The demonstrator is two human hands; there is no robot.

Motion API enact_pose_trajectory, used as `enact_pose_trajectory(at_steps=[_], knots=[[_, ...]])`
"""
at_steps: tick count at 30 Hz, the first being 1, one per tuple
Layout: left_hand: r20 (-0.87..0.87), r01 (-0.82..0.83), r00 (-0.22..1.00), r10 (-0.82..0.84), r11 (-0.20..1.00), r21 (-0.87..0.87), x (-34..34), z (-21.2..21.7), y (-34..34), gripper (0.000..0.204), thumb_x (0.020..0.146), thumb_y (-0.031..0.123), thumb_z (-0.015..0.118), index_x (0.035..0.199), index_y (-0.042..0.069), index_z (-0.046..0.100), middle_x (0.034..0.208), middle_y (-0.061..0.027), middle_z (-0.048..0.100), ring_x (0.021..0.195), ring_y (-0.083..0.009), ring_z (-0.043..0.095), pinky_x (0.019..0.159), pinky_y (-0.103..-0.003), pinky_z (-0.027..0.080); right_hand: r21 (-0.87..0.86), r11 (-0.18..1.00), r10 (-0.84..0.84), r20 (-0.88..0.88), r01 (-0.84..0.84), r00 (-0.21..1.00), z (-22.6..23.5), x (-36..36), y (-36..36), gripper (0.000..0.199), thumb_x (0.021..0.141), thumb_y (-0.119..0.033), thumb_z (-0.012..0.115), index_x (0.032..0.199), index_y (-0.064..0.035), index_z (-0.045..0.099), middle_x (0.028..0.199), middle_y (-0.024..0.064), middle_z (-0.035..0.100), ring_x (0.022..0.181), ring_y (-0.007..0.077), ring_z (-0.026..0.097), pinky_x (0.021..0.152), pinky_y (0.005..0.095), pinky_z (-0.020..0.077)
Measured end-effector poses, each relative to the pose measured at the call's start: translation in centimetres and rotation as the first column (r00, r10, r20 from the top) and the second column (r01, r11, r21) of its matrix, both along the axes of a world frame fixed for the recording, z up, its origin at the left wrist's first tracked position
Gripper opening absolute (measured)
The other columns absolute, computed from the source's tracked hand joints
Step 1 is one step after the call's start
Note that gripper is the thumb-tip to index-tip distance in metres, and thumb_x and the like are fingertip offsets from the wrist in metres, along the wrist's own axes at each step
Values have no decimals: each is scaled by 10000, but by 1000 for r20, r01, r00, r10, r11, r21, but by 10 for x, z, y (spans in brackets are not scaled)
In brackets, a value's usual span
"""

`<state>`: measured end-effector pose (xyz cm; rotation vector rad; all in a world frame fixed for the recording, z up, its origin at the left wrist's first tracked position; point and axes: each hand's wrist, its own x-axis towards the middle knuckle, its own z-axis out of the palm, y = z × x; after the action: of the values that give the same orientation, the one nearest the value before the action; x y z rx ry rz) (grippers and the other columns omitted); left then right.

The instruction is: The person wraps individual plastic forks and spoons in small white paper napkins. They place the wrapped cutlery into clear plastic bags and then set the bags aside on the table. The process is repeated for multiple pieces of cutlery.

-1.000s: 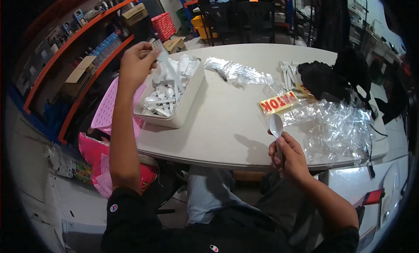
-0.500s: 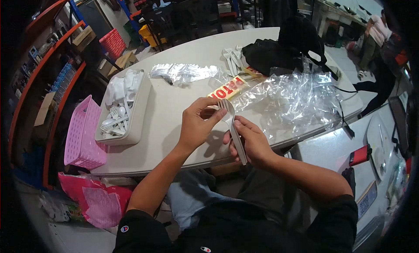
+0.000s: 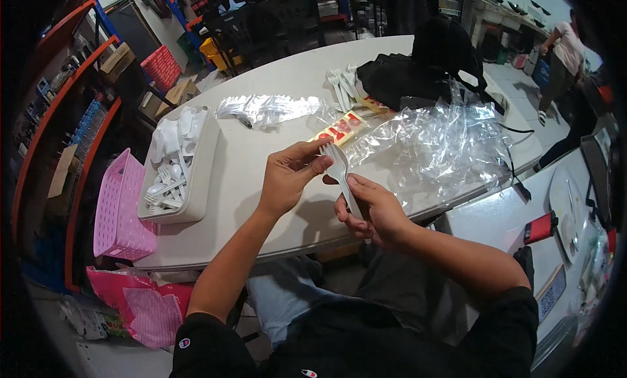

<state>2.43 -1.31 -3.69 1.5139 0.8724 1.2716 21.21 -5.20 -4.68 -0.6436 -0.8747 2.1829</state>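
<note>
A white plastic fork (image 3: 339,172) is held over the near part of the table, its tines pointing away from me. My left hand (image 3: 285,175) pinches it by the tines between thumb and fingers. Lower down, my right hand (image 3: 379,213) is closed around the handle. A rounded edge shows beside the tines; I cannot tell whether a spoon lies behind the fork. Beyond my hands is a yellow pack with red lettering (image 3: 345,128). Several loose white forks (image 3: 341,84) lie farther back.
To the left stand a pale bin (image 3: 208,162) of white plastic cutlery and a pink basket (image 3: 108,215). A clear wrapped bundle (image 3: 268,110) lies at the back. Crumpled clear plastic (image 3: 444,149) and a black cloth item (image 3: 398,84) cover the right. Another person (image 3: 562,55) is far right.
The fork has turned a little and its tines have shifted slightly left. My right hand's fingers now wrap farther over the handle. At far right, the other person stands in a different pose.
</note>
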Motion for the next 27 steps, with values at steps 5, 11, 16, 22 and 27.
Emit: enact_pose_trajectory(at_steps=[5, 11, 16, 22, 27], knots=[[16, -13, 1000, 14, 999, -48, 4, -4, 3, 308, 838, 23, 672, 1139, -19, 623, 938, -90, 656, 833, -132, 607, 679, -303, 582, -9, 1000, 1, 30, 0, 1000, 2, 2, 1, 362, 1017, -315, 292, 1268, -104, 445, 718, 43, 552, 442, 65, 337, 415, 213, 298], [117, 55, 992, -41, 990, -126, 5, 0, 0, 277, 854, 43, 659, 1124, -12, 632, 907, -92, 655, 760, -127, 612, 646, -305, 591, -14, 999, 34, 4, -34, 999, 4, 3, 1, 359, 1016, -324, 291, 1262, -112, 445, 714, 45, 548, 452, 68, 347, 412, 213, 303], [94, 12, 996, 1, 990, -138, 7, 2, -1, 255, 857, 61, 663, 1099, -18, 643, 862, -100, 658, 676, -126, 623, 598, -285, 582, -41, 999, -6, 55, 8, 998, 2, -1, 0, 356, 1015, -335, 299, 1254, -121, 454, 705, 43, 541, 455, 74, 358, 405, 213, 305], [-5, -90, 996, 90, 996, -6, 12, 0, -4, 249, 859, 19, 638, 1102, -35, 636, 856, -114, 677, 675, -126, 630, 572, -255, 547, -16, 999, -44, 13, 44, 999, 0, -1, -3, 351, 1012, -344, 332, 1231, -116, 484, 659, 8, 476, 462, 69, 330, 413, 201, 286], [-142, -200, 964, 225, 964, 174, 16, -2, -4, 244, 845, -5, 644, 1085, -47, 639, 898, -105, 674, 784, -106, 626, 628, -231, 547, 64, 996, -78, 125, 70, 989, 5, -5, -5, 335, 1007, -335, 387, 1186, -87, 524, 664, -25, 441, 490, 44, 317, 437, 193, 274]])
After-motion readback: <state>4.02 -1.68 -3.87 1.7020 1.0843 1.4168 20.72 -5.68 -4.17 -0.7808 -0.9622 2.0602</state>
